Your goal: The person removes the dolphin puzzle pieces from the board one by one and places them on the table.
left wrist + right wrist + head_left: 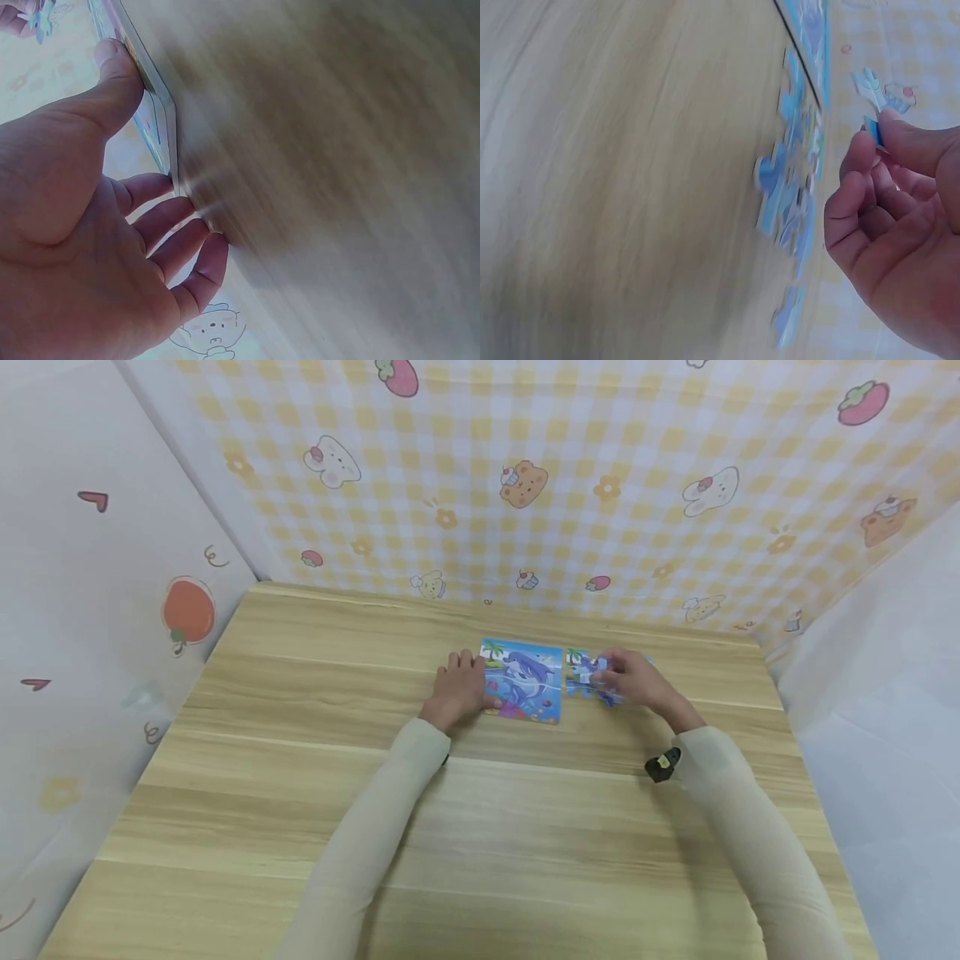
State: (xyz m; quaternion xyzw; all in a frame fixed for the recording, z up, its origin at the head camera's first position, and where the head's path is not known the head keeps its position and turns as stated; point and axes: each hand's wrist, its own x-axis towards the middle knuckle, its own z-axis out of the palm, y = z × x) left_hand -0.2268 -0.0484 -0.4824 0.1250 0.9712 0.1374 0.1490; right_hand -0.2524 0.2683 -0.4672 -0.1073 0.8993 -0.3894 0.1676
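Observation:
A square dolphin picture puzzle (pixel 525 682) lies flat on the table. My left hand (pixel 456 687) rests at its left side; in the left wrist view the thumb (pixel 120 71) lies along one edge, and the loosely bent fingers (pixel 176 247) reach the tabletop near a corner. Above a cluster of loose jigsaw pieces (pixel 784 184), to the right of the picture, my right hand (pixel 633 678) pinches a small blue-and-white jigsaw piece (pixel 870 90) between thumb and forefinger. Part of the cluster is hidden by the right hand in the head view.
The wood-grain table (pixel 510 843) meets a yellow checked cloth wall (pixel 480 527) just behind the puzzle. White sheeting hangs on the left (pixel 75 610) and right. A small black device (pixel 663 765) sits at the right wrist.

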